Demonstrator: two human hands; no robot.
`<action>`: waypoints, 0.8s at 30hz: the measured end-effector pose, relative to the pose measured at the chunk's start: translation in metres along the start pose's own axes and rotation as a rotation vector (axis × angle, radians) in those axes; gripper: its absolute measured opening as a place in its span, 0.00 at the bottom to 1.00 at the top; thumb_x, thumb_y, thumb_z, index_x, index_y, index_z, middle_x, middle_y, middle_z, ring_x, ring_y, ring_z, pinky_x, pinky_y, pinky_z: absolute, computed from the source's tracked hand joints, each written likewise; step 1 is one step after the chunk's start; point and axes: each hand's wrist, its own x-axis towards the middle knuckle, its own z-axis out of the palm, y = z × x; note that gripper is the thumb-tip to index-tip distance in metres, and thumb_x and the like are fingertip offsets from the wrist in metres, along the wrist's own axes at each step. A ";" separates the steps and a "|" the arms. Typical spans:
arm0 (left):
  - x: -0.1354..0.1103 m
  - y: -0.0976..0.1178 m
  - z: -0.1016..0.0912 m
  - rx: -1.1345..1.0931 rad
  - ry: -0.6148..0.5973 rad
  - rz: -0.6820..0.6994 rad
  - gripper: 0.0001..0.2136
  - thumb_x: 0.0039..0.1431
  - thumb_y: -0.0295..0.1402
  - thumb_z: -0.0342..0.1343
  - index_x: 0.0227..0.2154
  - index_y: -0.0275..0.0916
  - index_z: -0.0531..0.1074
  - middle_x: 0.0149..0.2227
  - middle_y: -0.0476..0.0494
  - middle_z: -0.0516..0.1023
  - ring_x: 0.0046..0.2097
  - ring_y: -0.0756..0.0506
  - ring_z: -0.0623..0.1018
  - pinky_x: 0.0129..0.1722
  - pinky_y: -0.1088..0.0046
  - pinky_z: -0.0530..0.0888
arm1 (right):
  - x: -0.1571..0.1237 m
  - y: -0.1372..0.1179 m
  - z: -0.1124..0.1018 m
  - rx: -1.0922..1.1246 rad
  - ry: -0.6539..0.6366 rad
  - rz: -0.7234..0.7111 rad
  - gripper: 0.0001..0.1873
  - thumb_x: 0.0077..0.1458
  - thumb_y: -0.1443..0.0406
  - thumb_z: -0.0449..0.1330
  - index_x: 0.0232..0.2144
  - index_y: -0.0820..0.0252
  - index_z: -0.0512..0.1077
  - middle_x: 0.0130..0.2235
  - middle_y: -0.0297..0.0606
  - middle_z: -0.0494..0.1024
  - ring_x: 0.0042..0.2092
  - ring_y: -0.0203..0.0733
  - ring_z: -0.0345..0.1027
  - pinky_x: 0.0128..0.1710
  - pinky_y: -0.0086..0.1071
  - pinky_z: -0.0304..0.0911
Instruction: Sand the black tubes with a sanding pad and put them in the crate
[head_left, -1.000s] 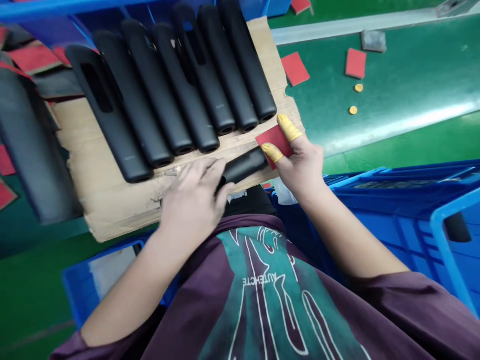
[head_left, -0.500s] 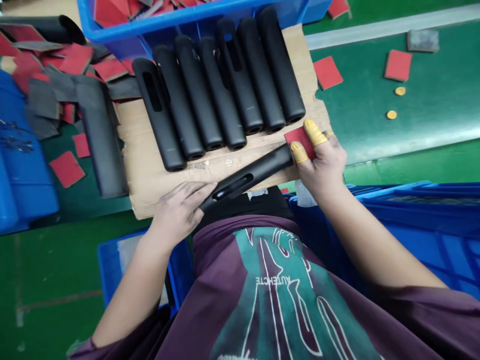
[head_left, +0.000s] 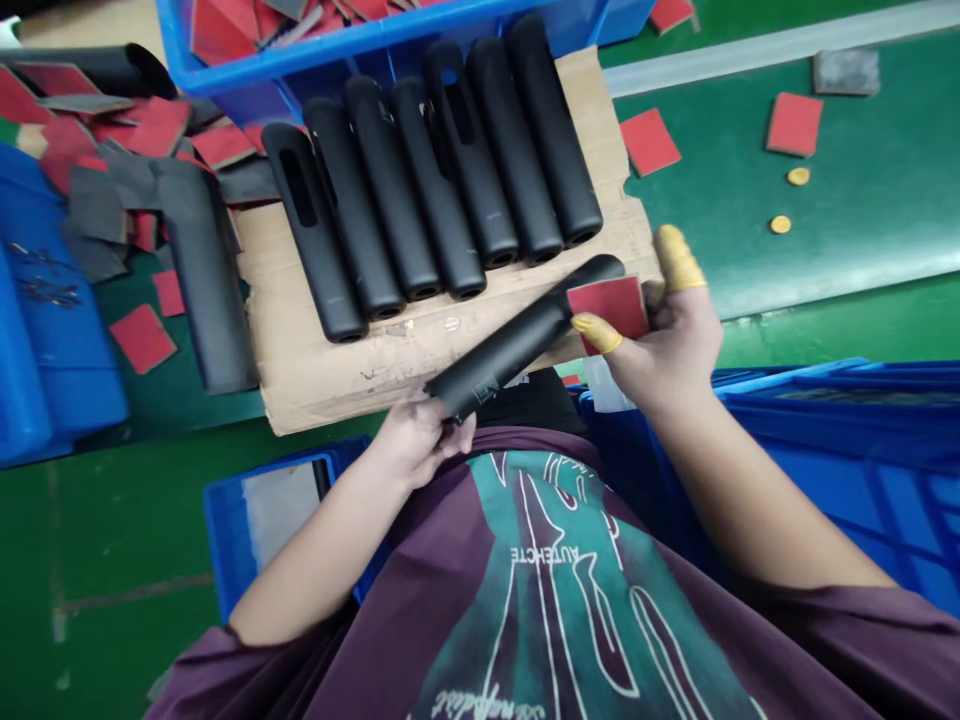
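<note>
My left hand (head_left: pixel 420 438) is closed round the lower end of a black tubular housing (head_left: pixel 510 350), which slants up to the right over the cardboard. Small pale print shows on its upper side near that hand. In my right hand (head_left: pixel 671 335) is a thin square red sanding pad (head_left: pixel 611 308), thumb on its face and one finger stretched away from it. Yellow finger cots cover the thumb and fingertips. The pad lies over the housing's far part; whether they touch I cannot tell. Several similar black housings (head_left: pixel 401 200), some showing a long slot, lie side by side just beyond.
Under the housings lies a cardboard sheet (head_left: pixel 315 385). Behind it stands a blue bin (head_left: pixel 330 65) with red pads. More red and grey pads (head_left: pixel 97 190) are heaped at left beside a dark grey tube (head_left: pixel 206 290). Blue crates (head_left: pixel 825 410) stand at right.
The housing has been turned, so its slot no longer shows and print does. My left hand has moved right. My right hand has loosened, its index finger lifting off the pad.
</note>
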 end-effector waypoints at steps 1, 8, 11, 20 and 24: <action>0.003 -0.001 0.005 -0.053 -0.036 -0.060 0.16 0.43 0.38 0.60 0.09 0.38 0.62 0.09 0.51 0.60 0.13 0.57 0.56 0.15 0.78 0.50 | -0.001 -0.002 0.001 -0.010 0.030 -0.002 0.43 0.50 0.45 0.66 0.64 0.51 0.61 0.51 0.44 0.79 0.52 0.54 0.74 0.54 0.51 0.70; 0.004 0.007 0.021 -0.080 -0.095 -0.081 0.15 0.44 0.35 0.56 0.09 0.39 0.60 0.09 0.51 0.57 0.14 0.56 0.55 0.16 0.77 0.52 | 0.007 -0.020 -0.011 -0.065 0.040 0.021 0.18 0.53 0.50 0.65 0.41 0.52 0.75 0.38 0.40 0.80 0.42 0.49 0.76 0.47 0.47 0.73; -0.014 0.028 0.010 0.070 -0.066 0.070 0.18 0.46 0.37 0.56 0.07 0.39 0.62 0.06 0.49 0.56 0.13 0.54 0.58 0.17 0.75 0.52 | 0.012 -0.043 -0.025 0.105 -0.215 -0.174 0.11 0.50 0.54 0.70 0.31 0.50 0.75 0.43 0.38 0.79 0.47 0.48 0.74 0.49 0.46 0.72; -0.056 0.111 -0.004 0.778 0.120 0.301 0.17 0.56 0.48 0.51 0.25 0.42 0.77 0.09 0.51 0.64 0.13 0.50 0.62 0.13 0.72 0.57 | 0.026 -0.106 -0.001 0.151 -0.675 -0.573 0.07 0.58 0.61 0.63 0.35 0.54 0.81 0.64 0.48 0.65 0.63 0.52 0.62 0.59 0.50 0.64; -0.050 0.125 0.009 0.742 0.168 0.565 0.20 0.61 0.48 0.44 0.27 0.43 0.76 0.19 0.48 0.74 0.21 0.47 0.72 0.20 0.68 0.70 | 0.024 -0.101 0.012 0.377 -0.343 -0.457 0.04 0.52 0.60 0.69 0.31 0.53 0.81 0.58 0.46 0.72 0.57 0.47 0.69 0.55 0.43 0.69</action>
